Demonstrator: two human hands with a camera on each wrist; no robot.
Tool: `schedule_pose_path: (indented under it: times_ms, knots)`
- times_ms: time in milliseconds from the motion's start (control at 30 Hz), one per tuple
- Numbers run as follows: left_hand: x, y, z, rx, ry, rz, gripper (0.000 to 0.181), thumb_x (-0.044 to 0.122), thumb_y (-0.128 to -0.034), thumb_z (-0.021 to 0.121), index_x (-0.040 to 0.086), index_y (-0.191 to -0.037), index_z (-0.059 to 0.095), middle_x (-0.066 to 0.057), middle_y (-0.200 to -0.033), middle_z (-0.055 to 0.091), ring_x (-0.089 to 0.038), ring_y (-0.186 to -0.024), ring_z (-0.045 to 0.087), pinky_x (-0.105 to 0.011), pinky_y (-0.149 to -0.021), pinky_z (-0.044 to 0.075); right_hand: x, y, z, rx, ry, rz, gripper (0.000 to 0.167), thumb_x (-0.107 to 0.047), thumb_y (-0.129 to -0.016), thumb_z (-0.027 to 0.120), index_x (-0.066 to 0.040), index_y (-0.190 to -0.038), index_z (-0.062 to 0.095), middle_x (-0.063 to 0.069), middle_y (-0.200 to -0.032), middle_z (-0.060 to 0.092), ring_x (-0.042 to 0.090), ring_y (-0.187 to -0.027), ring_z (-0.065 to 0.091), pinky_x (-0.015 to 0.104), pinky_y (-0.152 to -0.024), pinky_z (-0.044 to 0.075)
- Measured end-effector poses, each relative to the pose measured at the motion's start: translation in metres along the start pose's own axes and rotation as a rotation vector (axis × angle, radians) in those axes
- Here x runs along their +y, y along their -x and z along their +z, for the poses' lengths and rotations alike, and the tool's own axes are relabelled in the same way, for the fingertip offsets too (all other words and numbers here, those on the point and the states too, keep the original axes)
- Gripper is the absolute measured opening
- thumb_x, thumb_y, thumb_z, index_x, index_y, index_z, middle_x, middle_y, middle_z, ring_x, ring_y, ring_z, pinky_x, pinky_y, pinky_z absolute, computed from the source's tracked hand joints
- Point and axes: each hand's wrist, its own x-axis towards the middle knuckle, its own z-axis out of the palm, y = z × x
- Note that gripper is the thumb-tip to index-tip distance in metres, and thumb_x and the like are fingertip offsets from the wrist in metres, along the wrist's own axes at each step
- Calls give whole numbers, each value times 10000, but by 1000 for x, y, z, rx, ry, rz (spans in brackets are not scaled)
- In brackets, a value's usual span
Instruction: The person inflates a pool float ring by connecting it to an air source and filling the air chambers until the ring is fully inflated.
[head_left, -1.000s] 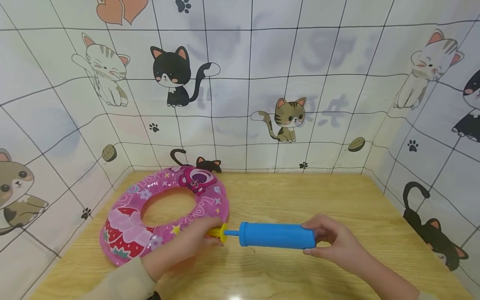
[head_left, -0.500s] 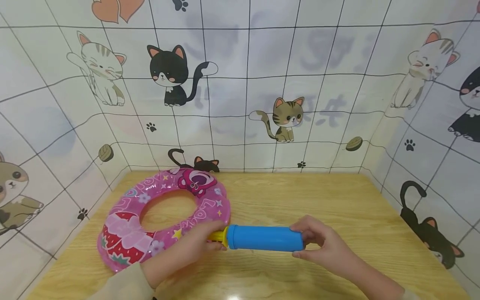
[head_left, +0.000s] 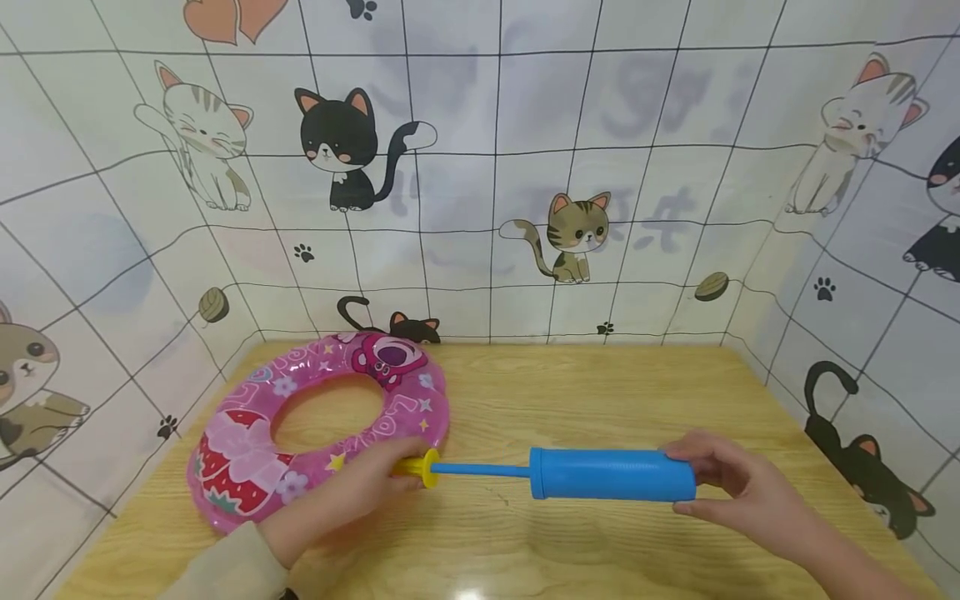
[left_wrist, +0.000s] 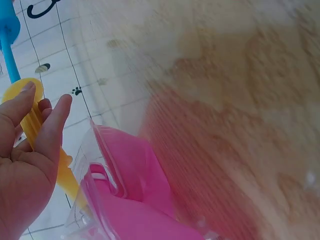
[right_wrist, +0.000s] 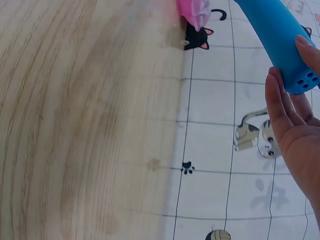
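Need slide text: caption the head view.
Left hand grips the yellow handle, right hand the blue pump barrel, near a pink inflatable ring.

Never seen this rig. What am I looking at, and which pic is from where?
No machine: just a person's bare left hand and right hand. The head view comes from a camera worn on the head, looking forward and down. Each wrist view comes from that wrist's camera, close on its hand. The left hand grips the yellow end piece of what looks like a blue pump; the right hand holds its other end. A pink swim ring lies on the wooden table.
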Motion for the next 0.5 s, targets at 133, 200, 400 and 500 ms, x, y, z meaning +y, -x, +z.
schedule_pose_path:
  times_ms: [133,200,400,500]
  knots:
    - [-1,4,-3,-10,18,-10,258,90,-897,703,140,-1143,647,104,-1009,622,-150,-939,575,-403,-890,514,-2,6,-6,-3,7,-1,534,135,-737,763,-11,-1223,599,-53,-1168,579,136,-914,643,237,-754,551]
    - [0,6,-3,-15,24,-22,265,87,-899,700,144,-1152,646,105,-1019,621,-149,-944,574,-402,-894,514,-4,6,-6,-17,2,0,533,126,-739,768,-21,-1222,599,-43,-1157,582,148,-901,644,242,-750,552]
    - [8,4,3,-12,48,-14,318,75,-903,692,77,-1215,627,59,-1065,626,-175,-974,576,-422,-919,505,-11,-4,10,-12,-3,48,500,46,-746,801,-52,-1199,616,-59,-1133,598,160,-869,647,249,-738,550]
    - [13,0,6,-11,40,-18,320,61,-899,693,61,-1213,628,36,-1056,631,-183,-960,578,-428,-910,508,-12,-11,22,-13,-26,88,484,-5,-749,817,-47,-1190,623,-51,-1123,599,164,-859,643,260,-738,550]
